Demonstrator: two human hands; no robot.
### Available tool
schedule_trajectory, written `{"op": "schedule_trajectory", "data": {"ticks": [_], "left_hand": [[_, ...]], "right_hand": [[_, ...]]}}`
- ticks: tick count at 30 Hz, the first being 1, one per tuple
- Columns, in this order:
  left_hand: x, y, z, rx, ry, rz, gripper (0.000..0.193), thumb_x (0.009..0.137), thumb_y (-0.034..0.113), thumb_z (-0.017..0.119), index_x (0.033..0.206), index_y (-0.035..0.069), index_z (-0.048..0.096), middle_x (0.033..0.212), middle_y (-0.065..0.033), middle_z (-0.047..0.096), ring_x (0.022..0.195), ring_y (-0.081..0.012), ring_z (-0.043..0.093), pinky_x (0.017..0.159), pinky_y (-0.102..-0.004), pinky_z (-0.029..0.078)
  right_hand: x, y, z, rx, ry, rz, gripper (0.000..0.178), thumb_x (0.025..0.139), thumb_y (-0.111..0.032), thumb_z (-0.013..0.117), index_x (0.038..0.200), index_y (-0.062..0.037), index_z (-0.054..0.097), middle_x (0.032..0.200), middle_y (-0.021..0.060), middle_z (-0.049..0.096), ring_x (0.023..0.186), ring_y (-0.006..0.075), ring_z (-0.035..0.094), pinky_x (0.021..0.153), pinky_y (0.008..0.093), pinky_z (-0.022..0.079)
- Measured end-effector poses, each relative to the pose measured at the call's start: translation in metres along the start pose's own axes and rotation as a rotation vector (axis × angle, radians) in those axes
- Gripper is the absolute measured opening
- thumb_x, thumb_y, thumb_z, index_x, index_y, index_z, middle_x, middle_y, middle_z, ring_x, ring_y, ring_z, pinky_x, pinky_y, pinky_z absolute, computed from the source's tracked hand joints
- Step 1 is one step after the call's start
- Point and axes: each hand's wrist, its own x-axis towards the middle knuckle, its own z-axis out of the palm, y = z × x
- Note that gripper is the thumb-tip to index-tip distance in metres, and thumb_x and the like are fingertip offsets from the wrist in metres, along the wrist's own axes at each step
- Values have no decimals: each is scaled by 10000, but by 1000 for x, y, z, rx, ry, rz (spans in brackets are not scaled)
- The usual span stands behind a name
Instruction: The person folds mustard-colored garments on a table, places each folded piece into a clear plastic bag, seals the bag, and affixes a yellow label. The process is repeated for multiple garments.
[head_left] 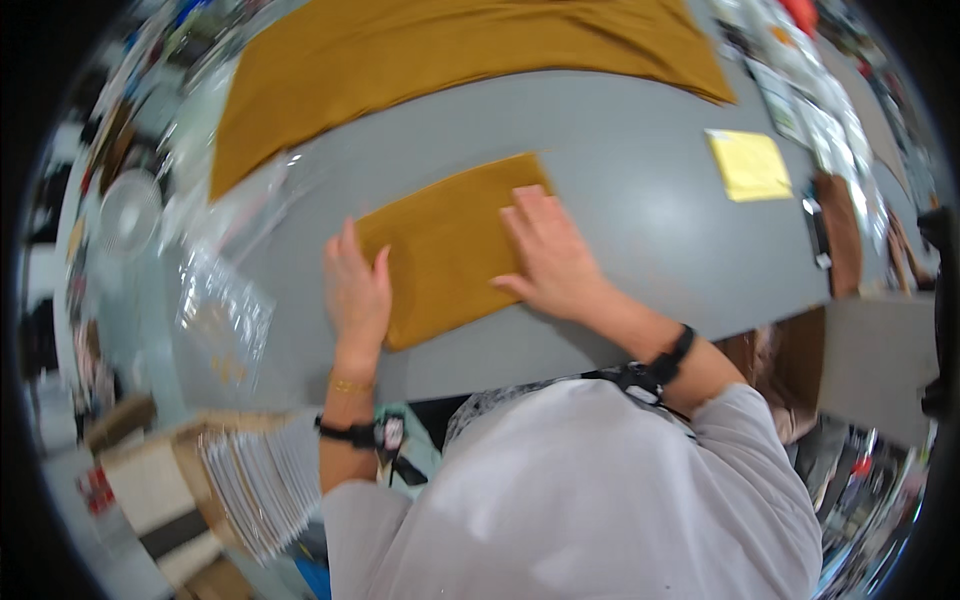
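Observation:
A mustard-brown cloth [450, 250], folded into a neat rectangle, lies flat on the grey table [650, 220] in front of me. My right hand [552, 255] rests on its right side, palm down with the fingers stretched out. Along the left edge of the folded cloth stands my left hand [360, 285], its fingers extended and the thumb apart, touching or nearly touching the fabric. Neither hand grips anything. Across the far side of the table spreads a larger piece of cloth [440, 50] of the same colour, with some wrinkles.
Clear plastic bags [225, 310] lie at the table's left edge. A yellow square packet [750, 165] sits at the right, near a brown strip of material [838, 235]. Below left, a cardboard box [190, 470] holds a stack of white sheets [260, 480]. A white fan [130, 212] stands further left.

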Motion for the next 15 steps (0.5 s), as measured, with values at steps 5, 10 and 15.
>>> {"op": "schedule_trajectory", "data": {"ticks": [5, 10, 15], "left_hand": [[22, 39, 0, 98, -348, 353, 714, 988, 338, 678, 1553, -11, 416, 1657, -294, 295, 1574, -475, 179, 1272, -589, 172], [-18, 74, -5, -184, -285, 446, 662, 919, 474, 732, 1405, 42, 606, 1492, -290, 516, 1436, -435, 436, 1169, -525, 373], [-27, -12, -47, -342, -214, -184, 323, 973, 273, 715, 1174, 20, 711, 1053, -147, 760, 934, -244, 742, 789, -361, 587]], "right_hand": [[19, 15, -4, -60, -61, -41, 923, 931, -600, 662, 1516, 77, 436, 1618, 328, 349, 1554, 452, 266, 1295, 509, 195], [57, 58, -86, -107, -364, -54, 807, 877, -346, 758, 1552, -31, 448, 1680, 218, 310, 1548, 419, 287, 1269, 533, 233], [33, 34, -64, 18, -333, -152, 753, 846, -247, 797, 1529, -100, 515, 1637, 183, 402, 1554, 387, 307, 1274, 578, 203]]}}
